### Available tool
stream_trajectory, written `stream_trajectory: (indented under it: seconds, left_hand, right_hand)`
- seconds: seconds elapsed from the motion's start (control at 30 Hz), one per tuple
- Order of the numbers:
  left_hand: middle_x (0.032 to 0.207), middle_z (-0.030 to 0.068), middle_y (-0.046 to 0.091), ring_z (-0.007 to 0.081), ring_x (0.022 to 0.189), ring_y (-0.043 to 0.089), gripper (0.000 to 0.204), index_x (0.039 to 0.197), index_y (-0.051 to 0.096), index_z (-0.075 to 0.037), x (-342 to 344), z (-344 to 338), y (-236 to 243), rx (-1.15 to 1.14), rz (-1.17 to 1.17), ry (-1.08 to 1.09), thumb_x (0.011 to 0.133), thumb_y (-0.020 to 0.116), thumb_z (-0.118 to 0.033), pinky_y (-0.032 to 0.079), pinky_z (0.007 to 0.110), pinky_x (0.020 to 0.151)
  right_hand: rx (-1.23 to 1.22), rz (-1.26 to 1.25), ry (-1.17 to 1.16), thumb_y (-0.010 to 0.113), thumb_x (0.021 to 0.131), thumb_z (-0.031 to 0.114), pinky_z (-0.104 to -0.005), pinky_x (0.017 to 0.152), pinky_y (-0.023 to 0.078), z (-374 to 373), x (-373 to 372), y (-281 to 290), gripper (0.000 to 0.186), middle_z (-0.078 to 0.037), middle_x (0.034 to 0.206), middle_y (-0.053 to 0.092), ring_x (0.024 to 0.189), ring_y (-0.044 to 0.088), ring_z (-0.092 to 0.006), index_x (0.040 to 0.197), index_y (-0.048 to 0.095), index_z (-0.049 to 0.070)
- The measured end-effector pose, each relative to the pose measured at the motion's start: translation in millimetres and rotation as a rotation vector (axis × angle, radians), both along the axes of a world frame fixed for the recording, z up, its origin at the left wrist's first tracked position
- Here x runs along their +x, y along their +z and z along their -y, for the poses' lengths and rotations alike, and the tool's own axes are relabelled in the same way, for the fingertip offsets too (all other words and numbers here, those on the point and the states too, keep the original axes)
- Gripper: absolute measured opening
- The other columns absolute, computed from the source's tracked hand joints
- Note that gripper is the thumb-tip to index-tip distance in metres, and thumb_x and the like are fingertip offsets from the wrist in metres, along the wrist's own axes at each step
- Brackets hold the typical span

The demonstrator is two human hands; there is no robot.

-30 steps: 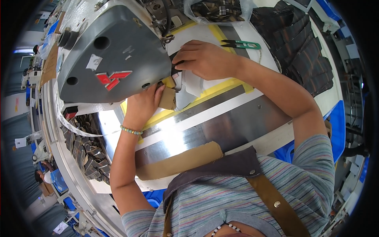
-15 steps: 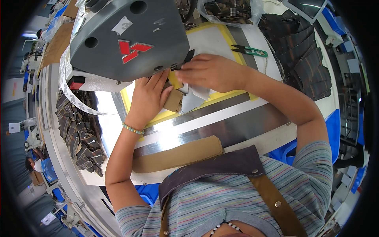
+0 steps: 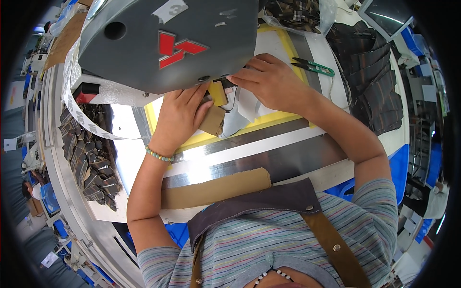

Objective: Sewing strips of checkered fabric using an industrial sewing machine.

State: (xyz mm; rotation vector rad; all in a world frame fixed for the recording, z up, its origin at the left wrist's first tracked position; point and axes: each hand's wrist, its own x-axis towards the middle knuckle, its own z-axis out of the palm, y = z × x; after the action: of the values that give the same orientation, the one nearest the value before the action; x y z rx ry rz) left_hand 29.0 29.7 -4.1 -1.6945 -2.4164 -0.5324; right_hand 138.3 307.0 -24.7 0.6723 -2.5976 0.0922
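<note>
A grey sewing machine head (image 3: 129, 53) with a red emblem hangs over the work and hides the stitching spot. My left hand (image 3: 181, 113) lies flat on the bed, fingers stretched under the head's edge, thumb spread beside a brown cardboard piece (image 3: 213, 122). My right hand (image 3: 276, 85) is bent at the head's right edge with its fingers closed; the machine and the hand hide what they pinch, if anything. Between the hands are a yellow piece (image 3: 217, 94) and a pale grey plate (image 3: 233, 124).
Green-handled thread snips (image 3: 314, 67) lie right of my right hand. Dark plaid fabric pieces (image 3: 370, 77) are stacked at the right. More small striped pieces (image 3: 91, 158) pile up at the left. A cardboard strip (image 3: 218, 188) lies along the near edge.
My right hand has shifted right, away from the yellow piece, which shows more now. My left hand stays almost in place. The whole view has moved slightly, with the machine head looming larger.
</note>
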Motion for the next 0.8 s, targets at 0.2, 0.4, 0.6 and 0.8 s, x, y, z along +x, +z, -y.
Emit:
stream_trajectory:
  seconds: [0.2,0.4,0.6,0.8]
  left_hand:
    - [0.14,0.0147,0.07,0.0399,0.128,0.061,0.053,0.147,0.067,-0.004,-0.4,1.2,0.0,-0.004,-0.004,0.001,0.097,0.078,-0.017,0.049,0.047,0.114]
    - [0.143,0.0146,0.069,0.0384,0.133,0.06,0.056,0.148,0.065,-0.002,4.9,3.6,7.3,-0.039,-0.021,0.001,0.097,0.078,-0.019,0.049,0.048,0.115]
    - [0.144,0.0147,0.069,0.0363,0.136,0.062,0.057,0.143,0.066,0.002,35.4,15.2,45.1,-0.176,-0.069,-0.041,0.092,0.08,-0.019,0.052,0.048,0.112]
    - [0.116,0.0202,0.08,0.0381,0.11,0.078,0.04,0.119,0.077,0.007,92.8,15.9,99.5,0.298,0.696,-0.46,0.101,0.075,-0.029,0.065,0.049,0.089]
  right_hand:
    - [-0.067,0.021,0.009,0.068,0.094,0.01,-0.0401,0.109,0.054,2.0,-0.7,6.2,0.036,0.003,0.135,0.075,0.128,0.069,-0.0216,0.128,0.079,0.009]
    - [-0.112,0.02,0.032,0.069,0.093,0.008,-0.0404,0.109,0.054,3.0,0.1,4.7,0.036,0.001,0.133,0.076,0.126,0.07,-0.0213,0.127,0.079,0.008]
    - [-0.096,0.003,0.051,0.069,0.093,0.008,-0.0402,0.107,0.055,-1.2,-1.3,1.8,0.037,-0.001,0.132,0.077,0.124,0.071,-0.0222,0.129,0.078,0.007]
    - [-0.082,0.01,0.055,0.069,0.093,0.005,-0.0416,0.11,0.055,-3.3,-8.6,-3.0,0.04,0.001,0.136,0.076,0.125,0.071,-0.023,0.132,0.077,0.01]
